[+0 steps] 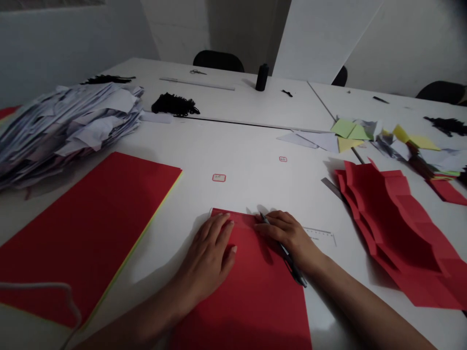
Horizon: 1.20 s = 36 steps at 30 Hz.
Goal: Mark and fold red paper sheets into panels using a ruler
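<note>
A red sheet of paper [251, 301] lies straight in front of me. Across its top end is a clear ruler [321, 235], whose right end sticks out past the paper. My left hand [209, 253] rests flat on the sheet's upper left part, fingers stretched toward the ruler. In my right hand [286, 236] is a dark pen [292, 267], its tip pointing away from me near the sheet's top right corner. The right fingers are bent and also rest by the ruler; they hide part of it.
A stack of red and yellow sheets [102, 223] lies left, beneath a white cable [36, 286]. Behind it is a large heap of white papers [73, 121]. Folded red papers [397, 223] lie right, over a metal ruler [332, 188]. A black bottle [261, 78] stands farther back.
</note>
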Motion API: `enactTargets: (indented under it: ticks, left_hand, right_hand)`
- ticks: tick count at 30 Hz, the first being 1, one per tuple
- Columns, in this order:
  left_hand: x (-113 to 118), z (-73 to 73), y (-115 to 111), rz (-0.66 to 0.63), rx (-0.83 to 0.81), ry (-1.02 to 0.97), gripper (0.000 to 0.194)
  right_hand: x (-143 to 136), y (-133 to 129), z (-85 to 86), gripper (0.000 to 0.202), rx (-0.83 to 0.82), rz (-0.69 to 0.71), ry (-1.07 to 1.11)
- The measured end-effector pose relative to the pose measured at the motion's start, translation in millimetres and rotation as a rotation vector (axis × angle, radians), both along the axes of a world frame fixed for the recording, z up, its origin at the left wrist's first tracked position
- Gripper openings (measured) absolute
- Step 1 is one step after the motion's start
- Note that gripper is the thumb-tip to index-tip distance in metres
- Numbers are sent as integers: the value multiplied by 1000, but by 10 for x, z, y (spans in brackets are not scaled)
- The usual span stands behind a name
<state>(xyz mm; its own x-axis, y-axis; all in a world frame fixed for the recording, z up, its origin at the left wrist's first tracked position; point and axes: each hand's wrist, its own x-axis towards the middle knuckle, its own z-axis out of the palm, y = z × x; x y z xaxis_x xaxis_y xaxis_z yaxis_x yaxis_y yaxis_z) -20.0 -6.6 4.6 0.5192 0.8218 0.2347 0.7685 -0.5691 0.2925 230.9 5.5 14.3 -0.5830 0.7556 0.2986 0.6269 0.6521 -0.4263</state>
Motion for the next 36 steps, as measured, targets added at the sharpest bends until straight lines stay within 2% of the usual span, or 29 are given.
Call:
enactTargets:
  ticks: [19,36]
  left_hand:
    - [4,13,58,-26,27,8,43]
    - [-10,15,39,-24,12,17,45]
  right_hand:
    - [-12,11,17,32,-17,-81,-27]
    - [-12,8,-10,29,-18,-72,7]
